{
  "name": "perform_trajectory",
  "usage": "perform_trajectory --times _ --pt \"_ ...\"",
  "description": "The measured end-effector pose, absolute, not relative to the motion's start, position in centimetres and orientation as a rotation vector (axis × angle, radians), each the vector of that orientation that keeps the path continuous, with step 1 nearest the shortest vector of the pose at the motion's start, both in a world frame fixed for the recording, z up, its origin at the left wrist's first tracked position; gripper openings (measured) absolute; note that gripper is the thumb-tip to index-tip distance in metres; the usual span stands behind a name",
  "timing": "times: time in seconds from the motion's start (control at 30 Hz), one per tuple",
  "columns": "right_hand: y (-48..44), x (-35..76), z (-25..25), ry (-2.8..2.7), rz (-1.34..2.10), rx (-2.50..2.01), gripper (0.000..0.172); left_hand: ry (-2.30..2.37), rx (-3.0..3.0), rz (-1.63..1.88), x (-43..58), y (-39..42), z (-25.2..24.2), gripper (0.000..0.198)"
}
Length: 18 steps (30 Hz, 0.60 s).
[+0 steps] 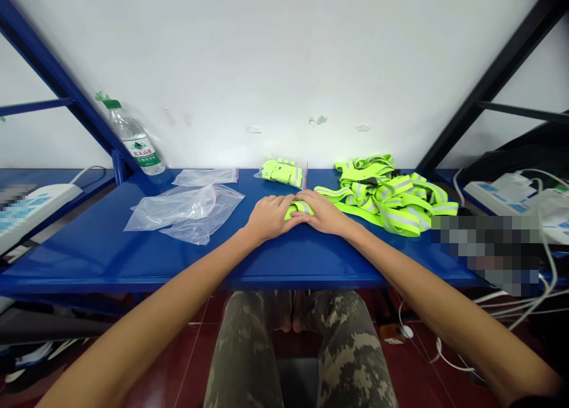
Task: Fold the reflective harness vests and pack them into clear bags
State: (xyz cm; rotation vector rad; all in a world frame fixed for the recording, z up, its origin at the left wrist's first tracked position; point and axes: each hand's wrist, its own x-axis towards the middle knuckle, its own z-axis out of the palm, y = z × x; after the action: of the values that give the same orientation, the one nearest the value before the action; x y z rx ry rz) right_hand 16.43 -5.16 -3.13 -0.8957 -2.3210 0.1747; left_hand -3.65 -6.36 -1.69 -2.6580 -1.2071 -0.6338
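Between my two hands is a folded bundle of neon yellow reflective strap (299, 209) with a grey stripe, close above the blue table (284, 260). My left hand (270, 217) wraps its left side, and my right hand (326, 212) closes over its right side, the thumbs meeting in front. The fingers partly cover the bundle. Just right of my right hand, a loose tangled heap of the same reflective straps (400, 203) spreads over the table. Behind my hands lies a clear zip bag holding folded yellow straps (282, 171).
Several clear plastic zip bags (178, 209) lie flat on the left of the table. A water bottle (141, 144) with a green cap stands at the back left corner by the frame. White power strips (498, 197) and cables sit beyond the right edge.
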Motion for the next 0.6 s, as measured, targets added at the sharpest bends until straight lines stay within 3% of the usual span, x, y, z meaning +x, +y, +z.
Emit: perform_trajectory --times 0.07,0.23,0.43,0.6 --pt "-5.2 16.6 -3.2 -2.314 0.201 -0.877 0.048 -1.265 -2.640 -0.611 -3.6 -6.1 -1.6 0.055" --pt "-5.9 16.7 -3.1 -2.362 0.089 -1.019 0.081 -1.417 -2.597 -0.738 -3.6 -5.5 -0.9 0.049" --pt "-4.9 15.8 -2.8 -2.281 0.117 -0.999 0.066 -1.645 -2.529 -1.093 -3.4 -4.3 -0.2 0.062" --pt "-3.6 16.2 -2.5 -2.117 0.366 -0.996 0.057 -1.753 -2.590 -1.507 -3.0 -5.2 -0.1 0.045"
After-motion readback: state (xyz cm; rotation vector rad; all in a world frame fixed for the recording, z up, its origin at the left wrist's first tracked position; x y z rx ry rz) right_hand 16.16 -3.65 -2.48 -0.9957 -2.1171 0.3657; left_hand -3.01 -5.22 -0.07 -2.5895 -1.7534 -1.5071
